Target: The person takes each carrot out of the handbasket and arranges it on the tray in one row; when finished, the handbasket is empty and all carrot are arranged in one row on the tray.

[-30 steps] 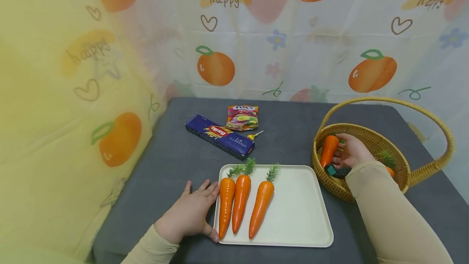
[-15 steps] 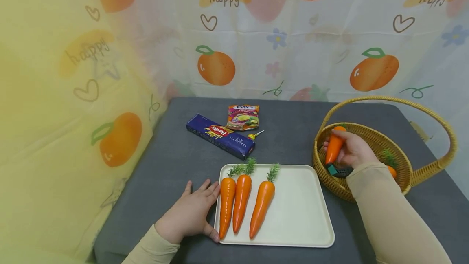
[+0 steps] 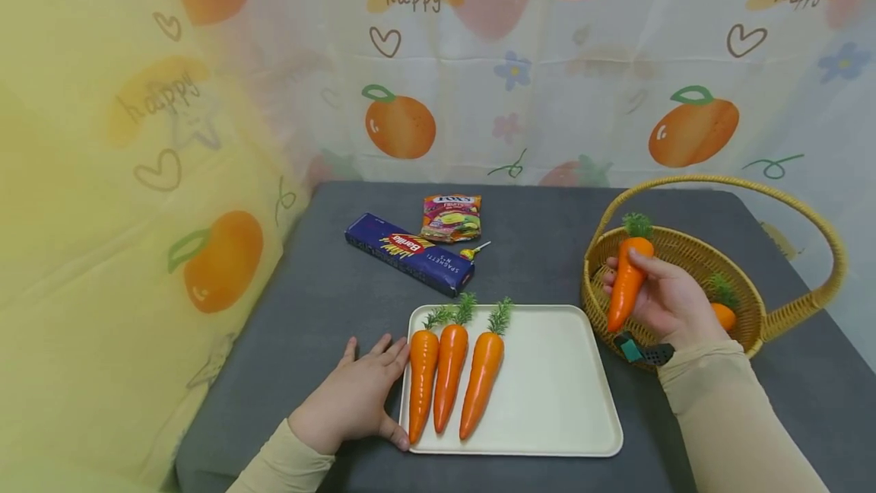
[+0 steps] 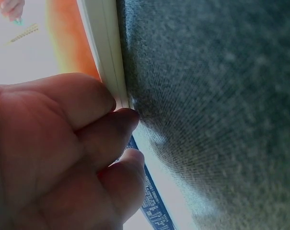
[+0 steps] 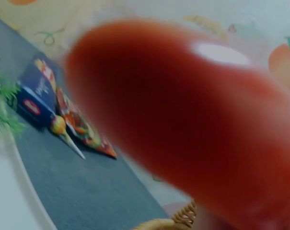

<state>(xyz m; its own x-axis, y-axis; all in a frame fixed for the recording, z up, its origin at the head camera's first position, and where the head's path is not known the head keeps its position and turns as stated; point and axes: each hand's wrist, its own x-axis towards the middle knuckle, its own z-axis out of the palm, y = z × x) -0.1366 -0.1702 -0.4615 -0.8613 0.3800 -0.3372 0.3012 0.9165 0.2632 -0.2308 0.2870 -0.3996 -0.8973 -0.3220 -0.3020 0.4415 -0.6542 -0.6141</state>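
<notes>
While the carrot [image 3: 624, 291], gripped over the basket [image 3: 687, 251] by the right hand [image 3: 674, 299], looks light, stiff and slick, I favour its thick end; left hand [image 3: 356, 395], fingers spread, touches the tray [image 3: 554, 386].

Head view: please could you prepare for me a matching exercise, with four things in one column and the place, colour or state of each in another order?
Column one
1. left hand
2. spaghetti box
3. right hand
4. lollipop

Column two
A. holding a carrot
B. yellowish, with a white stick
C. at the left edge of the tray
D. dark blue

Right pairs: 1-C, 2-D, 3-A, 4-B.
</notes>
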